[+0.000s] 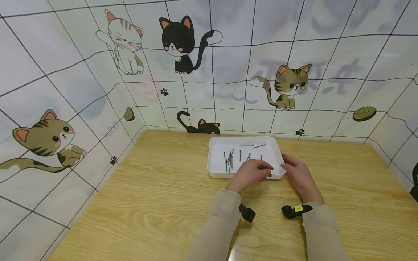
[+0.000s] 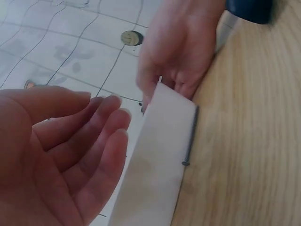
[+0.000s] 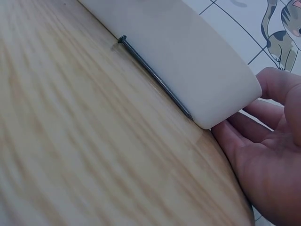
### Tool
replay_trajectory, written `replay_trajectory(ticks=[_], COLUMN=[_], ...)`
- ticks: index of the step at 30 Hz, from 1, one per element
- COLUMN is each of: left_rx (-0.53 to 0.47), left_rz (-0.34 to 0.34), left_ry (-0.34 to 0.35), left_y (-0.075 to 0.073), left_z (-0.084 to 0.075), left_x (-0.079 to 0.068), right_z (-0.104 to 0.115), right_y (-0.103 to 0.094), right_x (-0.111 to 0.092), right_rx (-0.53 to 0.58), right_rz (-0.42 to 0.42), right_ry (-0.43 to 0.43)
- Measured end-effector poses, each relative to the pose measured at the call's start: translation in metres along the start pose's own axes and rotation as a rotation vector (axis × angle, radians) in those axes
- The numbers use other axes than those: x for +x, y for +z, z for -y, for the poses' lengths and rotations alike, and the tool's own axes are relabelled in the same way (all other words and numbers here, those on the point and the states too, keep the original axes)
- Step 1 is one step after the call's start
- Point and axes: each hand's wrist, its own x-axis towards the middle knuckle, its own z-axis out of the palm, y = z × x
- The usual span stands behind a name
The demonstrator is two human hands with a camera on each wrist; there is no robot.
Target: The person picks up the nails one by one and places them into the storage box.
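Observation:
A white rectangular tray stands on the table near the wall, with several dark nails scattered in it. My left hand is over its near side, fingers loosely bent. In the left wrist view nothing shows between that hand's thumb and fingers. My right hand grips the tray's near right corner, thumb at the rim and fingers round the outside. One loose nail lies on the wood along the base of the tray's near wall, close to that corner.
The light wooden table spreads out to the left, right and front of the tray. Cat-patterned sheeting rises behind the table and along both sides. A black object stands at the far right edge of view.

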Motion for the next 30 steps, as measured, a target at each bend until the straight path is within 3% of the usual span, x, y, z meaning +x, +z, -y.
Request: replay_trajectory(ticks=[4,10,19,25,30], left_rx=[0.080,0.341,0.656,0.949,1.045], left_rz=[-0.022,0.018,-0.003,-0.083,-0.128], left_ry=[-0.007,0.035,0.070,0.134,0.120], left_y=[0.006,0.016,0.029,0.044,0.051], left_z=[-0.004,-0.005,-0.001,-0.004,-0.009], left_x=[-0.004,-0.007,-0.010,-0.014,-0.018], right_z=[-0.002,-0.004,-0.007,-0.010,-0.011], right_y=[0.001,0.001,0.002,0.003,0.003], right_x=[-0.001,-0.002,-0.001,-0.001,-0.001], right_rx=[0.017,-0.001,0.083,0.130,0.110], right_rz=[-0.003,-0.011,0.006,0.023,0.022], right_ry=[0.008,0.002,-0.021,-0.041,-0.052])
